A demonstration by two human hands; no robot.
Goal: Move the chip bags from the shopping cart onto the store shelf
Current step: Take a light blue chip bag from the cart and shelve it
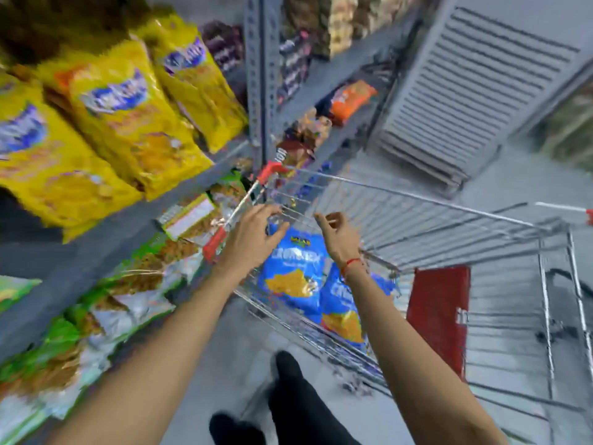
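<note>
The tall grey metal store shelf (96,252) runs down the person's left side, its boards tilted in this view, stocked so each product faces the aisle. A chrome wire shopping cart (449,220) with red plastic corner caps is parked right against it, probably so that each bag needs only a short swing from basket to board.

On the upper board, big yellow crinkled snack bags (128,123) lean in an overlapping row, fronts outward. Below them lie green-and-silver packets (122,300), packed just as tightly.

In the cart's near end, two blue foil chip bags (295,277) with an orange picture lie side by side, flat against the wire floor. They are not yet on the shelf.

Both bare arms reach over the cart rim. The left hand (253,239) hovers just above the nearer blue bag, fingers spread and slack, gripping nothing. The right hand (337,232), a thin red thread at its wrist, has its fingers loosely curled and also empty. I judge both are poised to come down on a bag.
</note>
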